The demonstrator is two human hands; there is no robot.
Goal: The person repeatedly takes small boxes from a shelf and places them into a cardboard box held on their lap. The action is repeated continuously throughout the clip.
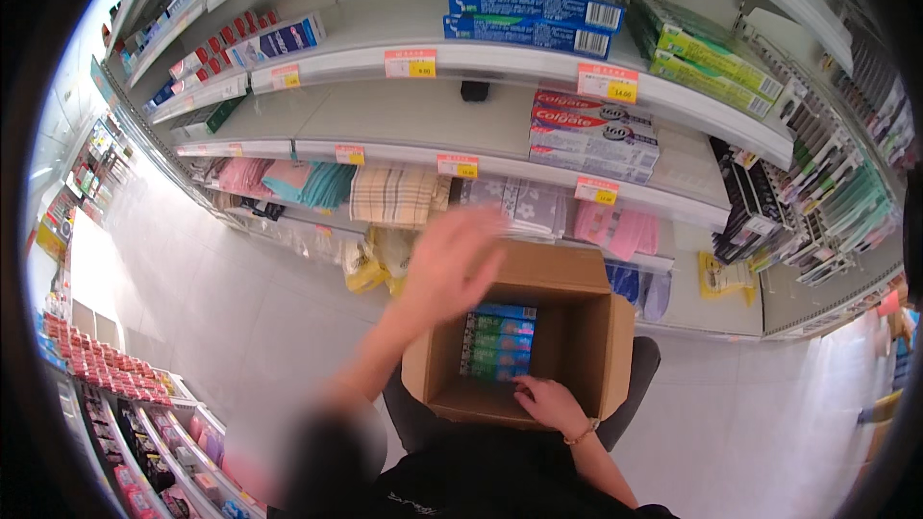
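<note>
An open cardboard box (580, 353) stands before me on a dark seat. Inside it lies a row of blue and green toothpaste cartons (499, 342), towards the box's left side. My left hand (458, 263), blurred, is raised above the box's far left corner, with thumb and fingers apart and nothing seen in it. Over the near edge of the box reaches my right hand (551, 404), wearing a bracelet. Its index finger is at the nearest carton; whether it touches is unclear. No carton is in its grasp.
A shelf unit in front carries stacked blue toothpaste cartons (533, 13), green cartons (710, 58) and Colgate cartons (593, 133). Folded towels (396, 194) lie on the lower shelf. Toothbrushes (829, 180) hang at the right. Another display shelf (173, 440) stands behind my left.
</note>
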